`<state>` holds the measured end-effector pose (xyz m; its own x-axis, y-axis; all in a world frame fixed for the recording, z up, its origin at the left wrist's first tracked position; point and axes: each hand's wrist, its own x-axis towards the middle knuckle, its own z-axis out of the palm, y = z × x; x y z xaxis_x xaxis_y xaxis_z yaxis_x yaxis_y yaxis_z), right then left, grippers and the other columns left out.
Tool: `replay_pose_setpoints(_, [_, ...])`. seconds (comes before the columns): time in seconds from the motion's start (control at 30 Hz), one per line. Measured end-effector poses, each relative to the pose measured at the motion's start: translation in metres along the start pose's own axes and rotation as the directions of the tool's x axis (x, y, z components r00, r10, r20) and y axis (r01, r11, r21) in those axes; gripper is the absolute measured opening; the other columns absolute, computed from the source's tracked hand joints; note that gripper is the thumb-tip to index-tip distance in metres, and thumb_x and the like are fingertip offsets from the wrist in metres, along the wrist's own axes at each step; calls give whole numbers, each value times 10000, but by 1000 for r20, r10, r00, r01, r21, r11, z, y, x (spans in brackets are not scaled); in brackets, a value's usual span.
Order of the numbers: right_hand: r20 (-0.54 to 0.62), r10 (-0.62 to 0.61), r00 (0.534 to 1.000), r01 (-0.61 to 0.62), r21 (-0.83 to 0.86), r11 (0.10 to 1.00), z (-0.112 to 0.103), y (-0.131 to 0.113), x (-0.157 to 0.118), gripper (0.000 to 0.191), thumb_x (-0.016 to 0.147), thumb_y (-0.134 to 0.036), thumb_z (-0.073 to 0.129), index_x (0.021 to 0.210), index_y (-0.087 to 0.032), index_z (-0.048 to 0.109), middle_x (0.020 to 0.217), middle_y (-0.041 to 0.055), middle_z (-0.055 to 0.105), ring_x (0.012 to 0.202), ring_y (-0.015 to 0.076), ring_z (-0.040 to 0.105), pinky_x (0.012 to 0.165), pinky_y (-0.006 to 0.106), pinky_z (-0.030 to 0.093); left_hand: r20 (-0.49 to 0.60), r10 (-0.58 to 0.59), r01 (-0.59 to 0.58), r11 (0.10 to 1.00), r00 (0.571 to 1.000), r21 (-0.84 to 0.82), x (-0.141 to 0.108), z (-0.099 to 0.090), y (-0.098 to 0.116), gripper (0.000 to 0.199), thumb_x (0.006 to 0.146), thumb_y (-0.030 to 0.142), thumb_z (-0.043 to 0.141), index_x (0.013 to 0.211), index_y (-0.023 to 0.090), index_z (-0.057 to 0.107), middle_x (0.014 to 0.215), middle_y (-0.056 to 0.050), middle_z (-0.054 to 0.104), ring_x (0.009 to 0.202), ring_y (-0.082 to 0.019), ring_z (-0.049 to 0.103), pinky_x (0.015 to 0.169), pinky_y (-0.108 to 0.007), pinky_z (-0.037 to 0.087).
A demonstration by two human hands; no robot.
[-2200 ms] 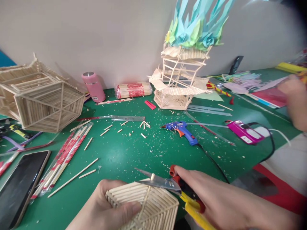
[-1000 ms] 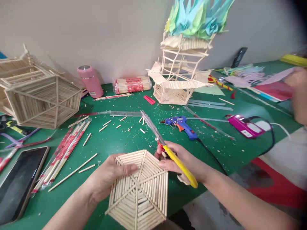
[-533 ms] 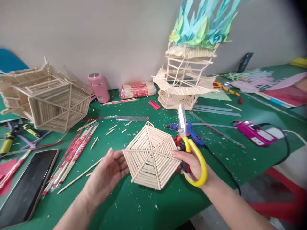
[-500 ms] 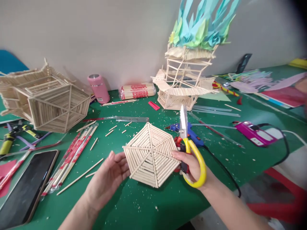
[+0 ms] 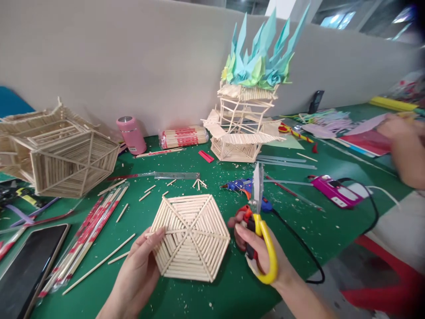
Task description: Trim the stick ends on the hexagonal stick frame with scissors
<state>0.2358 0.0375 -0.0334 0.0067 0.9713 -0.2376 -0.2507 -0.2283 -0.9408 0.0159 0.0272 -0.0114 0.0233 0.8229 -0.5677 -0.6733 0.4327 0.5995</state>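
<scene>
A flat hexagonal panel of thin wooden sticks (image 5: 199,248), with spokes meeting at its middle, is tilted toward me above the table. My left hand (image 5: 141,266) is closed on its left edge, thumb on the face and fingers behind. To the right of the panel and apart from it, my right hand (image 5: 260,250) is closed around yellow-handled scissors (image 5: 272,252), blades pointing up. A red-and-black handled tool (image 5: 249,221) sits in the same hand; its working end cannot be made out. Just beyond lies a blue glue gun (image 5: 239,185).
A stick model (image 5: 71,155) lies at left; another, topped with blue-green paper (image 5: 255,73), stands behind. Bundled sticks (image 5: 88,237), a phone (image 5: 31,270), a pink bottle (image 5: 132,137) and a magenta power strip (image 5: 335,190) surround the work area. Another person's hand (image 5: 398,133) is at right.
The panel has turned and moved left and down. My left hand, open beside it before, now grips it. My right hand has let go of the panel, keeping the scissors.
</scene>
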Motion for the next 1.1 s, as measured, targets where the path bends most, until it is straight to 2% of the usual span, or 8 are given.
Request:
replay_pose_setpoints(0.2, [57, -36, 998, 40, -67, 997, 2, -16, 8, 343, 664, -454, 712, 822, -233, 502, 795, -9, 540, 630, 120, 494, 597, 261, 414, -33, -50, 53, 994, 998, 92, -7, -5, -2, 177, 596, 228, 800, 696, 151, 675, 648, -14, 720, 669, -206, 694, 520, -207, 504])
replay_pose_setpoints(0.33, [147, -20, 989, 39, -126, 991, 11, -21, 8, 311, 672, -424, 701, 813, -227, 505, 791, 2, 546, 740, 161, 531, 670, 285, 427, -1, -93, 92, 983, 996, 161, -11, -3, -5, 196, 559, 246, 821, 634, 146, 670, 587, -10, 710, 581, -176, 678, 520, -204, 497])
replay_pose_setpoints(0.53, [200, 15, 980, 30, -221, 975, 16, -22, -1, 251, 683, -346, 677, 795, -225, 488, 708, -26, 498, 629, 131, 466, 589, 261, 399, -17, -102, 104, 976, 995, 191, -13, 1, 0, 244, 529, 250, 842, 682, 163, 672, 587, -2, 717, 535, -165, 670, 522, -210, 506])
replay_pose_setpoints(0.67, [244, 54, 968, 13, -263, 965, 14, -20, -9, 227, 696, -318, 657, 805, -216, 486, 715, -23, 498, 636, 126, 446, 594, 262, 391, 73, -157, 137, 963, 985, 232, -11, 2, 4, 264, 552, 318, 834, 701, 151, 695, 583, -23, 716, 524, -164, 666, 537, -220, 515])
replay_pose_setpoints(0.83, [306, 129, 943, -30, -308, 951, 8, -19, -12, 221, 682, -271, 659, 812, -212, 490, 705, -31, 495, 618, 116, 429, 558, 244, 379, 183, -196, 130, 938, 963, 321, -7, 0, 9, 198, 635, 306, 788, 666, 133, 696, 593, -44, 716, 525, -153, 662, 521, -205, 509])
replay_pose_setpoints(1.0, [323, 172, 931, -59, -331, 942, 7, -18, -15, 237, 661, -292, 671, 793, -215, 490, 694, -36, 484, 606, 114, 432, 540, 234, 372, 226, -200, 98, 913, 953, 397, -5, -2, 17, 256, 687, 289, 752, 891, 142, 705, 712, -71, 737, 606, -162, 679, 564, -212, 519])
replay_pose_setpoints(1.1, [313, 188, 931, -75, -338, 938, 7, -14, -17, 255, 656, -314, 673, 809, -216, 494, 716, -23, 506, 630, 126, 468, 573, 248, 401, 229, -219, 110, 905, 948, 411, -5, -4, 21, 275, 681, 274, 757, 920, 151, 697, 725, -68, 737, 611, -159, 676, 571, -219, 521])
